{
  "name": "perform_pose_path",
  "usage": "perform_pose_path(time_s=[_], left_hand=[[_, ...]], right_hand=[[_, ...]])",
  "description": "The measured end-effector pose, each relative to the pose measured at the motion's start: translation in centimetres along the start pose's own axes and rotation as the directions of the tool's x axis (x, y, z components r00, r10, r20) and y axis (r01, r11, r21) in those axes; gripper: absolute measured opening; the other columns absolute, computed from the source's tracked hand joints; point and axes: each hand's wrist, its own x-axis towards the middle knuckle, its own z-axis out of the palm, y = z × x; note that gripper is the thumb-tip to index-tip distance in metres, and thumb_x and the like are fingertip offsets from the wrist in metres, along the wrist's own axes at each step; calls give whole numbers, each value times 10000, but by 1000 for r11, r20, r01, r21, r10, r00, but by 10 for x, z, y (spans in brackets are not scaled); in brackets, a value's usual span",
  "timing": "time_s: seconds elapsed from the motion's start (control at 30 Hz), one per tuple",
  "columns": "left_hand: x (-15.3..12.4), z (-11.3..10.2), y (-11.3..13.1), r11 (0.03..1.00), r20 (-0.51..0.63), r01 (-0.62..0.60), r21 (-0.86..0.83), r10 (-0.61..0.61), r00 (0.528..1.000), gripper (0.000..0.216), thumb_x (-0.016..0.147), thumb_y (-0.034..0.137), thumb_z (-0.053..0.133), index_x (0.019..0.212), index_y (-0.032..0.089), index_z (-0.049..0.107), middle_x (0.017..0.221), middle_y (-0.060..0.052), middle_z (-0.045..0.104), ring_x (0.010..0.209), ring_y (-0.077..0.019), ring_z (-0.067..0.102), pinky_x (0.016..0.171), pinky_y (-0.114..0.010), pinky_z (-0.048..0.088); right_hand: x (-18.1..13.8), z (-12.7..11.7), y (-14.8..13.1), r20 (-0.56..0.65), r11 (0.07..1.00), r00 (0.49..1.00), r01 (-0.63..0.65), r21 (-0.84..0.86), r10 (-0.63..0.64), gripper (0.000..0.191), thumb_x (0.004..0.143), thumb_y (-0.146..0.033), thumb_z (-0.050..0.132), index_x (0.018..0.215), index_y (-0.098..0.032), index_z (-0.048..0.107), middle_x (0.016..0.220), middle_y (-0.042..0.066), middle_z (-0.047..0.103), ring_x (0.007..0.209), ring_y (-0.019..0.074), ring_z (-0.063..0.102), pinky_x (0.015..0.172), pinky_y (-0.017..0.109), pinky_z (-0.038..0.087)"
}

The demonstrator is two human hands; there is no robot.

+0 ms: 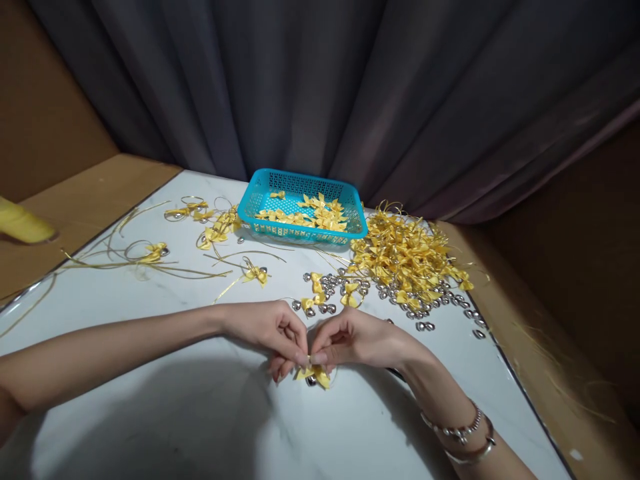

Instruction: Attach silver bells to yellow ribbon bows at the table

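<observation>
Both hands meet low in the middle of the view, thumbs and fingers pinched together at the top of a yellow ribbon bow. My left hand is closed on it from the left, and my right hand from the right. A dark shiny bead shows at the bow's middle, and a thin cord curves out at its right. What exactly the fingertips pinch is partly hidden. Just beyond the hands lie several silver teardrop beads and loose yellow bows.
A blue perforated basket with yellow bows inside stands at the back. Right of it is a large pile of bows with gold cords, silver beads around it. Loose gold cords and corded bows lie on the left of the white table. A dark curtain hangs behind.
</observation>
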Motion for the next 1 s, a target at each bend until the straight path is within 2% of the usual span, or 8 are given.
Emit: perform_pose_path(time_s=[0.13,0.27,0.37,0.43,0.57,0.83,1.0], left_hand=[[-4,1,9,1000,2,-12,2,12,1000,246,753,356,712,802,121,658,603,-18,669,503,-98,621,509,-176,486],[-9,2,20,995,-4,-49,81,50,999,292,859,396,580,830,116,658,653,-51,685,485,-93,601,486,-184,474],[-14,4,27,981,-48,-65,185,75,996,262,878,356,559,863,115,661,670,-59,693,457,-74,578,376,-139,364],[-16,5,30,974,-64,-67,215,82,995,245,873,342,569,868,115,663,672,-57,695,445,-67,573,357,-131,326],[-18,8,34,982,-85,-58,181,74,994,231,849,343,601,860,121,666,699,-50,702,453,-77,590,471,-171,451],[-19,19,38,991,-141,6,134,13,990,182,818,308,642,796,128,652,643,-8,683,394,-64,565,443,-163,431],[-20,22,41,987,-178,0,162,29,984,211,808,336,646,771,129,646,674,-25,696,443,-75,586,488,-177,446]], right_hand=[[-4,2,-5,-55,996,997,58,-67,-61,222,717,-334,709,698,-112,708,586,5,592,558,88,516,564,235,422],[-12,5,-17,-109,986,987,105,-130,-119,216,724,-334,702,663,-127,689,594,0,582,578,96,506,582,240,414],[-15,9,-24,-162,985,980,95,-145,-119,185,712,-293,709,643,-126,672,602,4,579,580,98,498,576,239,403],[-16,12,-26,-200,987,974,79,-141,-107,163,708,-275,705,654,-126,668,604,5,578,574,98,491,565,240,395],[-16,15,-27,-258,992,963,51,-117,-80,156,716,-281,690,687,-128,673,612,10,582,578,103,485,565,249,389],[-20,20,-31,-296,967,951,5,-255,-83,114,777,-193,593,707,-134,662,668,22,603,627,117,505,612,257,401],[-22,23,-33,-351,955,929,12,-298,-121,144,790,-194,576,678,-146,653,662,23,618,630,125,519,622,258,411]])
